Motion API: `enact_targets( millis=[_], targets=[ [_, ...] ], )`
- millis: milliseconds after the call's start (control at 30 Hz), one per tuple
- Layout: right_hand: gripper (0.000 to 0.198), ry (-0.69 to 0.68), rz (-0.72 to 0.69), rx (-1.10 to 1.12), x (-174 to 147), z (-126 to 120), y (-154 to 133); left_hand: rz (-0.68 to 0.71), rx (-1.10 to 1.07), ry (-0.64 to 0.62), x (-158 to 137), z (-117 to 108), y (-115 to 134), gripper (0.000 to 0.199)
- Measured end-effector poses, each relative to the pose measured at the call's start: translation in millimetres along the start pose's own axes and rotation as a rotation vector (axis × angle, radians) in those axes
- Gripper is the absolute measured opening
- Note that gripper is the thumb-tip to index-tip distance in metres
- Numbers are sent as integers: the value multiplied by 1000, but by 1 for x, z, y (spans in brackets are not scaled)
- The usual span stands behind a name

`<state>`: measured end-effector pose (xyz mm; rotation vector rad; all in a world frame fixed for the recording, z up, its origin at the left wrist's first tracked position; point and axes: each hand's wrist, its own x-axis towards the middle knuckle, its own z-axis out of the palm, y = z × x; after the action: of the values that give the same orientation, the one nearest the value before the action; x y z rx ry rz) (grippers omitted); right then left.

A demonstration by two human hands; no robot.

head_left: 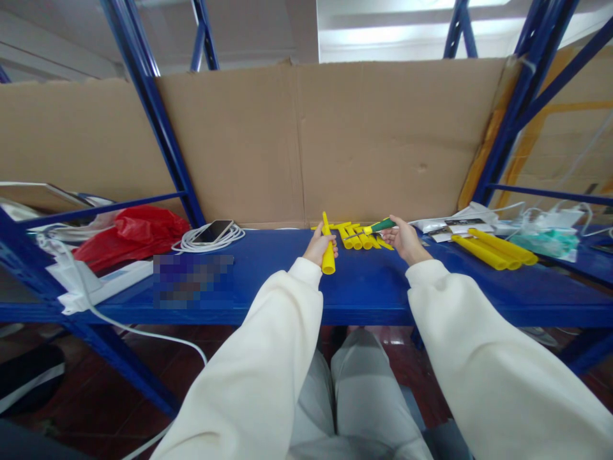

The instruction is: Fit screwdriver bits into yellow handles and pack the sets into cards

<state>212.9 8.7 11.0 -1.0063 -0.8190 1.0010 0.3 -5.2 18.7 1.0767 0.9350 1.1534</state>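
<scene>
Yellow tube (328,260) held in curled left hand (316,248); right hand (406,239), angled inward, grips green-handled tool (382,225).

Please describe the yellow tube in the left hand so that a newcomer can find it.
Start at the blue shelf before the tall cardboard panel. Near the shelf's middle, the left hand grips this tapered yellow tube. Other yellow tubes lie on the shelf; only this one is in that hand.
</scene>
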Motion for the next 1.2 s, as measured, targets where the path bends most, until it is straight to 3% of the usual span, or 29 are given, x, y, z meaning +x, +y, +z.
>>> enact_targets(
  millis=[367,567,900,1200],
  targets=[
    [17,-176,260,-216,0,1,8,25,216,90,13,-3,-12,73],
    [13,-200,402,-341,-2,4,10,15,263,135,15,1,-14,60],
    [15,-332,422,-351,11,-6,21,-7,183,87,25,-1,-19,58],
    [11,-181,420,-419,-7,5,9,11,176,110,39,-5,-26,35]
  ],
)
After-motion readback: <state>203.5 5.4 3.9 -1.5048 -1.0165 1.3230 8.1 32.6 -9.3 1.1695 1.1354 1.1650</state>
